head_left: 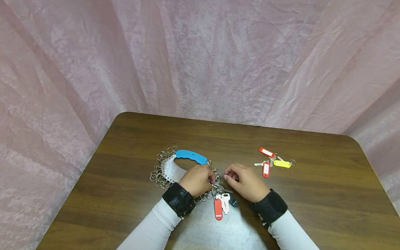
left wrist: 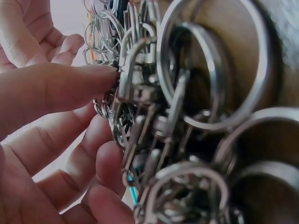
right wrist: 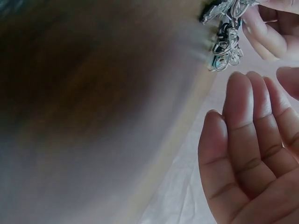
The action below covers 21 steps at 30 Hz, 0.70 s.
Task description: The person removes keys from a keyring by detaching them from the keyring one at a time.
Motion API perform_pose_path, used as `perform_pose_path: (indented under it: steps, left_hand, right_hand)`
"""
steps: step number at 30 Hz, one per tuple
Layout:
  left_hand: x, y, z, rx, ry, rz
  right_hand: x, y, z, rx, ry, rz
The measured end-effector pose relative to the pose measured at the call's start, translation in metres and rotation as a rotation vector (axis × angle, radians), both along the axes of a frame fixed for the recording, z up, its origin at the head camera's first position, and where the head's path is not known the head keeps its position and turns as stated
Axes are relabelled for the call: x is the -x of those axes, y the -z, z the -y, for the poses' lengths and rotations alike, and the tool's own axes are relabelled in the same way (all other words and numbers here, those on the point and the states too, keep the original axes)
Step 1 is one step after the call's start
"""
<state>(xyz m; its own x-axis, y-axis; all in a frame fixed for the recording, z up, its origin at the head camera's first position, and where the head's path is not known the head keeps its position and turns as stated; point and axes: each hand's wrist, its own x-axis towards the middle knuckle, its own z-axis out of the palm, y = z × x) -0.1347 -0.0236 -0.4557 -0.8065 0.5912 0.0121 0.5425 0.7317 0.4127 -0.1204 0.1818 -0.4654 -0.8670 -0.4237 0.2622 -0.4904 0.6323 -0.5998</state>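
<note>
A large key ring holder (head_left: pixel 169 170), a flat metal plate with a blue handle (head_left: pixel 191 155), lies on the table with small split rings (head_left: pixel 158 175) and clips around its edge. My left hand (head_left: pixel 198 178) is over its right side. In the left wrist view the thumb and curled fingers pinch the metal clips (left wrist: pixel 140 88) at that edge. Beside this hand lie a red key tag (head_left: pixel 218 209), silver keys (head_left: pixel 226 203) and a black fob (head_left: pixel 233 200). My right hand (head_left: pixel 247 182) is just to the right, loosely curled and holding nothing.
Farther right on the wooden table (head_left: pixel 316 202) lie two red key tags (head_left: pixel 266 169), a yellow key tag (head_left: pixel 282 164) and some small keys. A pink curtain (head_left: pixel 222 59) hangs behind the table's far edge.
</note>
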Motion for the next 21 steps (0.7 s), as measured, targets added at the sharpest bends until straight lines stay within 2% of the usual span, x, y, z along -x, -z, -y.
perform_pose_path:
  steps: [9, 21]
  left_hand:
    - [0.0019, 0.0006, -0.0013, -0.010, 0.014, 0.031]
    - [0.0024, 0.0029, 0.0004, -0.041, 0.047, 0.042]
  right_hand:
    - [-0.0013, 0.0034, 0.0007, 0.007, -0.027, 0.010]
    - [-0.0038, 0.0020, 0.0046, 0.001, -0.135, 0.006]
